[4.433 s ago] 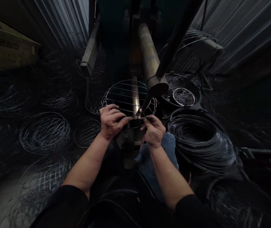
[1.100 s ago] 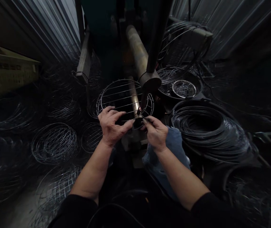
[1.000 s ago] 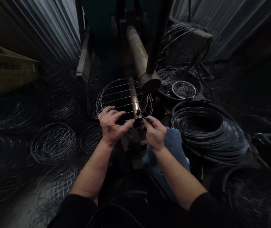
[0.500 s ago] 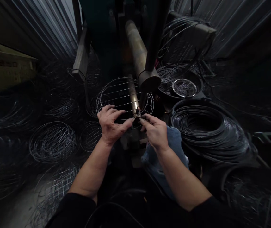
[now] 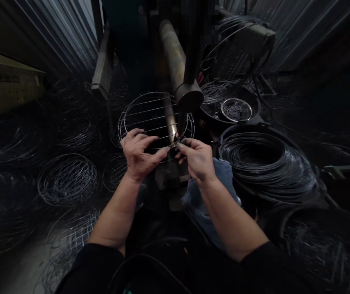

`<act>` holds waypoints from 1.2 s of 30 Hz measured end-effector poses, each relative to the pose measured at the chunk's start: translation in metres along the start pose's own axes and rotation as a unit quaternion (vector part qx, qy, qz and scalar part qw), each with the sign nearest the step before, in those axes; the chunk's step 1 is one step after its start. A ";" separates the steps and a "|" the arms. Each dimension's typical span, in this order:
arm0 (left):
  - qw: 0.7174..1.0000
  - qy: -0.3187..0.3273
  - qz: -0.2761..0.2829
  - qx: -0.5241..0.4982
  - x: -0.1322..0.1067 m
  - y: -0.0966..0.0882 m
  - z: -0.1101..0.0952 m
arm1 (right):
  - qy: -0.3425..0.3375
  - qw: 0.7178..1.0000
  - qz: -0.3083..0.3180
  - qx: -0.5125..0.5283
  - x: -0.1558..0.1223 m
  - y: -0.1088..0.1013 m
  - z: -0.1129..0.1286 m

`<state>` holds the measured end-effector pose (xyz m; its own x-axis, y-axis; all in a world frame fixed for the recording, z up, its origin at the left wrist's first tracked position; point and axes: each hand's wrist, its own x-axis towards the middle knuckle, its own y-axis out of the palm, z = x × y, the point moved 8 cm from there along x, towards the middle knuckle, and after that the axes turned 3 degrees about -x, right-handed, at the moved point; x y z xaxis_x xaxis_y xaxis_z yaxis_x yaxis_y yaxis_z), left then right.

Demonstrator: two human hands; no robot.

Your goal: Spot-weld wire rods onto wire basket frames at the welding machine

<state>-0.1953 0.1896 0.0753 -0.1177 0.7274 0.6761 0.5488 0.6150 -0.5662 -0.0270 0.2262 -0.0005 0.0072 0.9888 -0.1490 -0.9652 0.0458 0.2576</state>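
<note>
A round wire rack (image 5: 146,111) with parallel cross wires lies tilted around the lower brass-coloured rod (image 5: 171,124) of a machine. My left hand (image 5: 141,154) grips the rack's near left rim, thumb toward the rod's tip and fingers over the wires. Close beside it, my right hand (image 5: 199,158) pinches thumb and forefinger together at the near rim, just under the upper electrode tip (image 5: 181,121). Whatever small piece sits in that pinch is hidden by the fingertips. The thick upper cylinder (image 5: 188,94) hangs above both hands.
A large coil of wire (image 5: 263,163) lies in a tub on the right. Behind it, a small bowl (image 5: 236,110) of metal bits stands in a dark basin (image 5: 256,116). Bundled wire rings (image 5: 67,179) and grids (image 5: 81,230) lie on the left. Blue cloth (image 5: 214,200) is beneath my right forearm.
Both hands and the rack appear slightly higher and further left; the whole view has shifted a little too. My right fingers have curled a bit more at the rim.
</note>
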 end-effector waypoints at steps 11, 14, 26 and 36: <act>1.000 0.007 0.013 -0.014 -0.005 0.007 -0.004 | -0.080 0.994 -0.036 -0.061 -0.010 -0.021 -0.014; 1.000 0.001 0.019 -0.023 -0.003 0.009 0.000 | -0.087 0.993 -0.040 -0.067 -0.010 -0.023 -0.013; 0.999 0.005 0.015 -0.030 0.003 0.011 0.004 | -0.136 0.988 -0.053 -0.057 -0.006 -0.022 -0.010; 0.999 -0.014 0.036 -0.021 0.007 0.018 0.011 | -0.121 0.989 -0.056 -0.061 -0.001 -0.022 -0.010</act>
<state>-0.1951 0.2088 0.0644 -0.0998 0.7772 0.6212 0.5907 0.5487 -0.5916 -0.0086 0.2227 -0.0157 0.1638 0.9842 0.0674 -0.9792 0.1539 0.1326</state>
